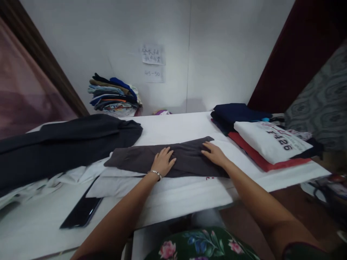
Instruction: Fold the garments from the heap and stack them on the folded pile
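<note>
A dark grey folded garment [187,159] lies lengthwise across the white-covered table [173,124]. My left hand [164,161] rests flat on its middle, fingers spread; a bracelet circles that wrist. Near the garment's right end, my right hand [214,153] lies with its fingers stretched out on the fabric. Under the grey piece, a pale garment [108,186] sticks out along the near side. A small red mark shows on white fabric close to the right forearm.
At left lies a large dark garment [67,141], with a black phone [82,207] nearer me. A clothes stack [115,95] stands at the back left. On the right are folded clothes, including navy [233,112], white printed [268,141] and red [249,151] pieces. Handwritten papers [153,59] hang on the wall.
</note>
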### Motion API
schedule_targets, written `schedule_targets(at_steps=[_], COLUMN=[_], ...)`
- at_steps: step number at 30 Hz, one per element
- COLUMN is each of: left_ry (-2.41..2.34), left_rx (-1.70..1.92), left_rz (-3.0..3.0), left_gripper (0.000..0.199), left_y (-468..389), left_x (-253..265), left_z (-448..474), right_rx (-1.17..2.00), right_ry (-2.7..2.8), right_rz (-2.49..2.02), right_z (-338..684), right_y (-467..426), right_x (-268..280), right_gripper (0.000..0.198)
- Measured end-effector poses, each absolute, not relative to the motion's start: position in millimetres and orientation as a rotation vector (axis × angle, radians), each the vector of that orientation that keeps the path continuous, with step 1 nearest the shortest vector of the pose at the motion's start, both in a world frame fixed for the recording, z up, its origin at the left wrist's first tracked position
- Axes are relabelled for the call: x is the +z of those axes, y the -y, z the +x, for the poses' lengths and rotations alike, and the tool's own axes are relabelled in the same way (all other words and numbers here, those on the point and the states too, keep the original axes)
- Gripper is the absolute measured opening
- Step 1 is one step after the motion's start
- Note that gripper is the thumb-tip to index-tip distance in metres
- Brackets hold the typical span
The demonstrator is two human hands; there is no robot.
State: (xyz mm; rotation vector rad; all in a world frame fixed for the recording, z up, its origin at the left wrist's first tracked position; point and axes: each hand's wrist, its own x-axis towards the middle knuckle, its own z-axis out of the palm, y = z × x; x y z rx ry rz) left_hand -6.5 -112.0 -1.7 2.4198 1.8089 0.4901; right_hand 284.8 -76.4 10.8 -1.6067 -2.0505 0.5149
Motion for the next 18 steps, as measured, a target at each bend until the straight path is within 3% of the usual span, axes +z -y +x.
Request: schedule_targets(at_steps=[6, 13, 18], left_ry=[-1.813, -1.819, -1.847], left_rx=[0.528, 0.517, 0.452], left_rz=[2.43, 2.421, 2.403], left_gripper=[0.045, 0.045, 0.044], left_y=[115, 111, 112], left_x=[-1, -3, 13], left_z=[-8, -8, -1], right_rx=[0.835, 1.24, 1.275], right_ry=[1.512, 1.404, 1.3], right_rz=[-1.882, -1.692, -1.517], right_z=[347, 333, 340], right_y=[67, 79, 79], right_x=[7, 7, 23], right_gripper=[0.064, 0.048, 0.045])
